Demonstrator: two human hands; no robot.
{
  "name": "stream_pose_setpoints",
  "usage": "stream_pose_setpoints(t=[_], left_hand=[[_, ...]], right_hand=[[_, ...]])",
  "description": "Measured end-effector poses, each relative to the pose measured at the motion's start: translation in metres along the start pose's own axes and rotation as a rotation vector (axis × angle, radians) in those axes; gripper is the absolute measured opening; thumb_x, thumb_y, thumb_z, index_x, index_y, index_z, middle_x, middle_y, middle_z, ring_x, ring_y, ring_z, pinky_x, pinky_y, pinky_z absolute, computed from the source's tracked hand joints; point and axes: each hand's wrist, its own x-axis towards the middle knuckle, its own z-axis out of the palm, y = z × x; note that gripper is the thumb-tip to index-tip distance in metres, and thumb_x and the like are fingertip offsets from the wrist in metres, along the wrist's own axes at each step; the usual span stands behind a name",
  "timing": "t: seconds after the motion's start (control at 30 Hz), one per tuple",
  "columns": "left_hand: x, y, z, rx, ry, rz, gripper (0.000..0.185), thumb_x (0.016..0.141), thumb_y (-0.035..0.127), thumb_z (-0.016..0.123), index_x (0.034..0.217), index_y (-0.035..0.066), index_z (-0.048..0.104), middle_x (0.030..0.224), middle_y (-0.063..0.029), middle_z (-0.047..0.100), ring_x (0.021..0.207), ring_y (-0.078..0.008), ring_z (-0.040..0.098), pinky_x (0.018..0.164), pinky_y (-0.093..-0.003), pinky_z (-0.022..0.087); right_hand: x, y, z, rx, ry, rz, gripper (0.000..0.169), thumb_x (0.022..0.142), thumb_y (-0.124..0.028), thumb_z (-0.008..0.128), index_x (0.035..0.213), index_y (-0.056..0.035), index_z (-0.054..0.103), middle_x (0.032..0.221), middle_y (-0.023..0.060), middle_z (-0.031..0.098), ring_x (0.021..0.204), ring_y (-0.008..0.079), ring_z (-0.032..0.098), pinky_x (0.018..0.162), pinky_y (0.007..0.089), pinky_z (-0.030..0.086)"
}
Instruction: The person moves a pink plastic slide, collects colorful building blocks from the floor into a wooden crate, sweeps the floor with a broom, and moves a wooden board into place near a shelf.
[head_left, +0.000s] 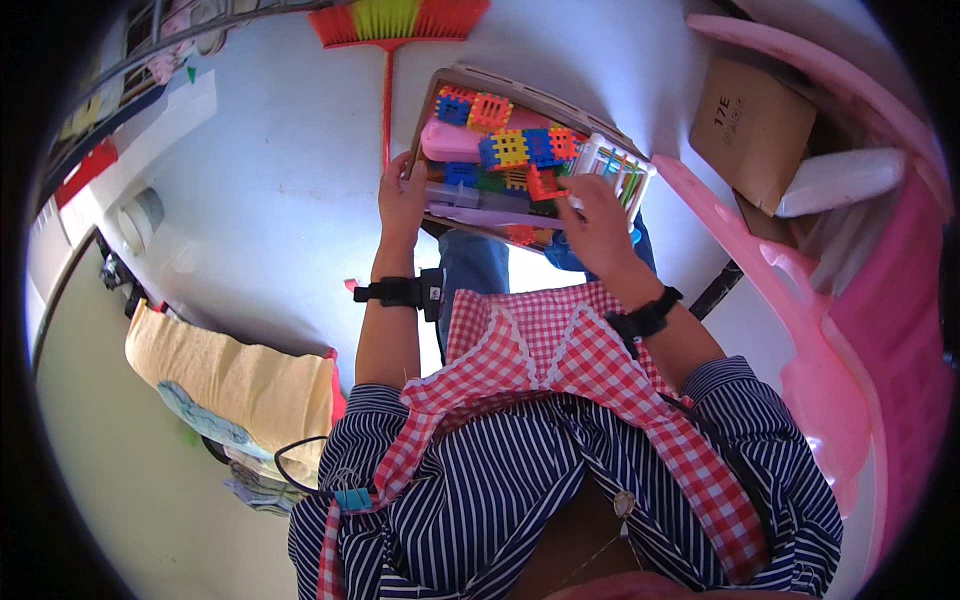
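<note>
A storage box (429, 120) full of plastic toys is tilted in front of me. My left hand (401, 196) grips its left rim, thumb on the near side. Over the box's right half, the fingers of my right hand (598, 225) pinch the edge of a red-orange interlocking plastic block (545, 184). Just above it lies a joined row of yellow, blue and orange blocks (527, 148). A pink case (451, 141) and a clear plastic container (452, 194) lie to the left. A white plastic frame with coloured rods (636, 184) leans at the right end, partly behind my right hand.
A red-and-yellow broom (388, 97) leans beyond the box. To the right are a pink plastic piece of furniture (814, 375) and a cardboard box (750, 131). A yellow cloth (232, 375) covers something at left. A metal rack edge (150, 56) runs along the upper left.
</note>
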Motion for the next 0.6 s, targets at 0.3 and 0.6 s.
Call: stream_pose_setpoints(t=[0.3, 0.6], left_hand=[[0.005, 0.021, 0.012, -0.184, -0.307, -0.175, 0.057, 0.092, 0.039, 0.050, 0.137, 0.007, 0.036, 0.125, -0.0135, 0.049, 0.113, -0.0240, 0.049, 0.090, -0.0340, 0.043], [0.037, 0.019, 0.005, 0.045, -0.412, -0.286, 0.070, 0.090, 0.046, 0.049, 0.143, 0.011, 0.020, 0.134, -0.0141, 0.041, 0.122, -0.0268, 0.040, 0.100, -0.0369, 0.034]], right_hand=[[-0.050, 0.075, -0.021, -0.199, 0.034, 0.379, 0.060, 0.089, -0.023, 0.054, 0.138, 0.0008, 0.028, 0.119, 0.0263, 0.044, 0.109, 0.0377, 0.048, 0.095, 0.0430, 0.041], [-0.111, 0.140, -0.039, 0.551, 0.252, 1.123, 0.045, 0.094, -0.040, 0.045, 0.127, -0.0089, 0.047, 0.106, 0.0083, 0.056, 0.081, 0.0182, 0.057, 0.074, 0.0275, 0.046]])
